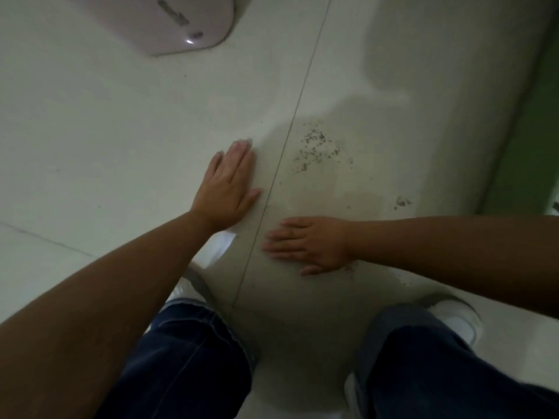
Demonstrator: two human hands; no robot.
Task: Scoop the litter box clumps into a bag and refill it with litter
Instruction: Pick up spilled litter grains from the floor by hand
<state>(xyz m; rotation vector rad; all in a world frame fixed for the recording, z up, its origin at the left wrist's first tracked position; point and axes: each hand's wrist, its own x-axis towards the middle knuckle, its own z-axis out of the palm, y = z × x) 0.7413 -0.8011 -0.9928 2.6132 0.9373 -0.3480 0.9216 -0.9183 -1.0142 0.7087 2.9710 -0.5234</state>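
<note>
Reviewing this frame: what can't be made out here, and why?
- Pale pink object, head view: cut off by the top edge; whether it is the litter box is unclear.
- Dark specks on the floor: too small and blurred to identify as litter.
- Scoop, bag and litter supply: none in frame.
- Left hand and right hand: flat over the floor; contact is unclear.
- White shoes: mostly hidden by the trouser legs.

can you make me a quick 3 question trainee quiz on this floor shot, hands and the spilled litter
1. True or false: the left hand grips a scoop.
2. The scattered litter grains lie on which side of the tile seam? A) left B) right
3. Fill in: both hands lie ____ on the floor.

Key:
1. False; its fingers lie straight on the tile.
2. B
3. Flat; the right hand is palm down too.
</note>
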